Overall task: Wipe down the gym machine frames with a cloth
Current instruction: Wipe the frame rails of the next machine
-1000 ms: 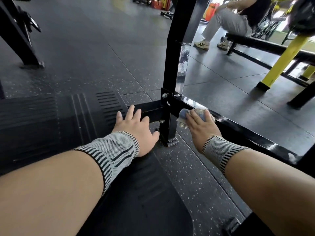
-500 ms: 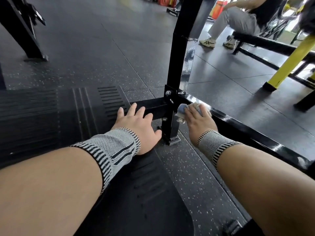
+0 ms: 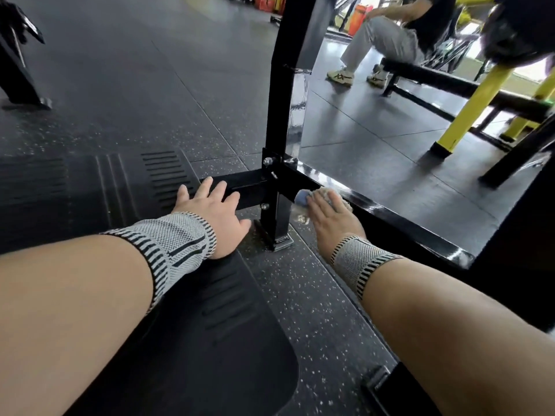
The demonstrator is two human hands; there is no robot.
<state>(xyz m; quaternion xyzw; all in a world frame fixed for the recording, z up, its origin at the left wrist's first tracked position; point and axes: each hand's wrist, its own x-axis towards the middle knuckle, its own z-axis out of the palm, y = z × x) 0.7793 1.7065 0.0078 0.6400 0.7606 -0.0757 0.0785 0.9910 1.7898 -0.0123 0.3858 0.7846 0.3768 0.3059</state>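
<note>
At centre, low against the frame: right hand (image 3: 329, 216) laid flat, fingers straight, pressing a crumpled pale blue-and-beige cloth (image 3: 303, 199) onto the glossy black steel lower rail (image 3: 399, 222), just at 3 o'clock of the bolted joint with the black upright post (image 3: 282, 94). Left hand (image 3: 214, 213) at 9 o'clock of that post, spread open, fingers relaxed, bracing on the ribbed black rubber mat (image 3: 120, 187). Wiping of the rail apparently in progress near the joint; next, probably a sweep along the rail toward 4 o'clock, with steady pressure and the cloth kept bunched under the palm. Beyond, speckled dark rubber floor (image 3: 315, 319). At 1 o'clock, a seated person (image 3: 387, 37) on a black bench; at 2 o'clock, a yellow machine leg (image 3: 468, 112).
</note>
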